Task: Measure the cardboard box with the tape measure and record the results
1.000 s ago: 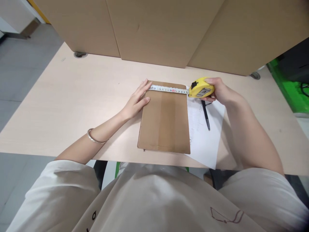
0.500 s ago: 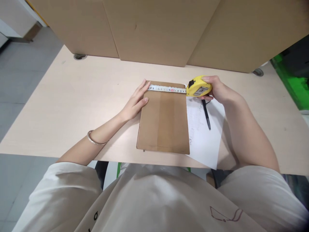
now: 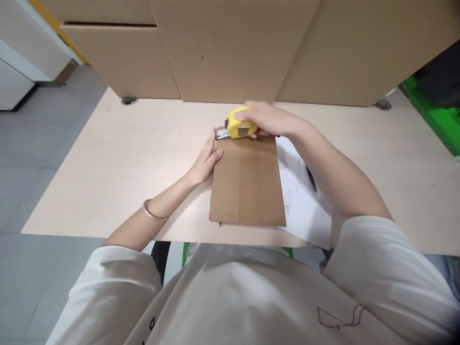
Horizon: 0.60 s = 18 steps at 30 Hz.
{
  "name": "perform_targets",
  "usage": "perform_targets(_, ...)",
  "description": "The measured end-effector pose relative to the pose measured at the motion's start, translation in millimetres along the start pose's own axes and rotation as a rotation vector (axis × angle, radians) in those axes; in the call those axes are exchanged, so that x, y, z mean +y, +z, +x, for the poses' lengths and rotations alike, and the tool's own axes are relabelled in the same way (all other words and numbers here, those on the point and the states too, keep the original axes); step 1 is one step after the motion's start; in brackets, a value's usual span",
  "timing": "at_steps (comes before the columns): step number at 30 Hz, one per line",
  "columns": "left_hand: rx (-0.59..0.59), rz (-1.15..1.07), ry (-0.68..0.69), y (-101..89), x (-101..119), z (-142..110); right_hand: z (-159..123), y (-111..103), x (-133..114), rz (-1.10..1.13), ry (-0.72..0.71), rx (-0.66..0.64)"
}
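Observation:
A flat brown cardboard box (image 3: 247, 187) lies on the table in front of me. My left hand (image 3: 206, 163) rests along its left edge, fingers stretched out and the thumb on the top face. At those fingertips, the short visible length of metal blade (image 3: 223, 134) crosses the box's far left corner. My right hand (image 3: 266, 119) is closed around the yellow tape measure (image 3: 237, 125), which sits over the far part of the box. Whether the left fingertips pinch the blade's end is hard to see.
A sheet of paper with writing (image 3: 305, 215) sticks out from under the box's right side. On it, a black pen (image 3: 311, 180) is partly hidden by my right forearm. Large cardboard panels (image 3: 233, 52) stand along the back of the pale table (image 3: 143, 158).
My right hand has moved left with the tape measure, from the box's right edge to near its left one. Much less blade shows. The left hand stays at the left edge.

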<state>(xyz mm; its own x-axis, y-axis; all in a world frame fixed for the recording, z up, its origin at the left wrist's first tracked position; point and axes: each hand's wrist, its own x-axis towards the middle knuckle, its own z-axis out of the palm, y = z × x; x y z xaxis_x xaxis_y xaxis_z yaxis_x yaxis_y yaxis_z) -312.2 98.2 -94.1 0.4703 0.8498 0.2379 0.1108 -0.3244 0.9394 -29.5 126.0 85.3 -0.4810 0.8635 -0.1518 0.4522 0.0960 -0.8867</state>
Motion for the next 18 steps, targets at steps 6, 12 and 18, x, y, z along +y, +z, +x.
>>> perform_targets(6,0.022,-0.119,-0.08,6.4,14,-2,20,20,-8,-0.014,-0.022,-0.033)
perform_targets(12,-0.089,0.118,0.134,6.6,72,-93,5,-27,27,0.111,-0.074,0.264)
perform_targets(18,-0.01,0.226,0.067,20.0,84,-163,-14,-44,43,0.138,0.206,0.316)
